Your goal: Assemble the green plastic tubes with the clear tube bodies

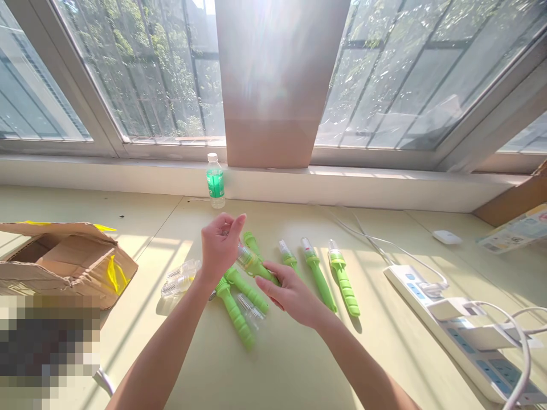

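Observation:
My right hand [294, 293] is wrapped round the green handle of a stick with a clear head [250, 262], which points up and to the left. My left hand [221, 245] is closed beside that clear head, fingers pinched together; what they hold, if anything, is hidden. Below the hands lie loose green ribbed handles [235, 313], with clear plastic caps [251, 310] next to them. More clear caps [182, 277] lie left of my left wrist. To the right, several capped green sticks [345, 282] rest in a row on the table.
An open cardboard box [85, 259] with yellow tape stands at the left. A bottle with a green label [215, 182] is at the back by the sill. A white power strip [453, 330] with plugs and cables runs along the right, near a small white case [447, 237].

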A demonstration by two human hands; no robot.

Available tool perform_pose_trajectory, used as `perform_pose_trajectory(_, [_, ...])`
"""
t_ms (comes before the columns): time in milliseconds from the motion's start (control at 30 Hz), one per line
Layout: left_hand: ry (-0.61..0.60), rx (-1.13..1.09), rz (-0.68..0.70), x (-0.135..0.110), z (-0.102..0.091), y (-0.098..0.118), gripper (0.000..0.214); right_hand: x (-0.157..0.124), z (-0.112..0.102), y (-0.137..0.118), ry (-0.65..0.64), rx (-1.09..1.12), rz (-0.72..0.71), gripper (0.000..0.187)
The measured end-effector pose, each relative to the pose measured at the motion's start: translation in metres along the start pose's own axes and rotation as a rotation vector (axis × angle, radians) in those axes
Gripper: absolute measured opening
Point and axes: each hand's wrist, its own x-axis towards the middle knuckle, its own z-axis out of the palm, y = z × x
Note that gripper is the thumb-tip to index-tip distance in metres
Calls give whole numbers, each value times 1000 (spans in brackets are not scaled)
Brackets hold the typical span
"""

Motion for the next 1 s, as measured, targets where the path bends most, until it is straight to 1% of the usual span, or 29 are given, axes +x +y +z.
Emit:
perform_pose_trajectory(33, [-64,6,11,-1,0,2,39,0,-2,-2,0,-41,3,27])
perform_pose_trajectory(67, [-139,12,14,-1,0,3,39,0,-3,-3,26,-114,-2,26])
perform_pose_trajectory(133, [-274,39,9,-2,3,2,38,0,-5,-3,119,-307,-27,22])
perform_pose_trajectory(200, [-339,88,2,-2,6,-2,38,0,-10,-2,222,-497,-25,9])
perform_pose_trajectory(233, [-349,122,-7,-1,8,-6,39,1,-14,0,255,-568,-7,14])
perform_pose_trajectory(300, [-345,221,-47,1,11,-17,40,4,-25,6,323,-744,81,43])
perform_pose_trajectory(333, [-342,290,-74,3,12,-22,40,5,-32,10,341,-845,124,47])
perform_pose_trajectory(367, [-344,369,-97,4,12,-28,39,7,-39,15,352,-940,175,46])
perform_pose_trajectory(400, [-358,442,-114,6,12,-34,38,9,-45,21,367,-1022,258,43])
perform_pose_trajectory(467, [-403,529,-132,8,11,-43,34,13,-56,32,385,-1052,339,40])
perform_pose_trajectory(533, [-455,561,-140,9,9,-49,31,16,-62,43,388,-1068,406,41])
perform_pose_trajectory(667, [-529,619,-153,10,5,-55,31,21,-64,56,349,-1080,471,39])
perform_pose_trajectory(800, [-568,657,-175,12,1,-55,29,22,-62,60,312,-1095,492,34])
perform_pose_trajectory(900, [-607,656,-184,14,-3,-50,27,22,-63,60,323,-1115,499,30])
perform_pose_trajectory(1000, [-667,638,-202,13,-9,-43,27,22,-64,57,345,-1130,495,33])
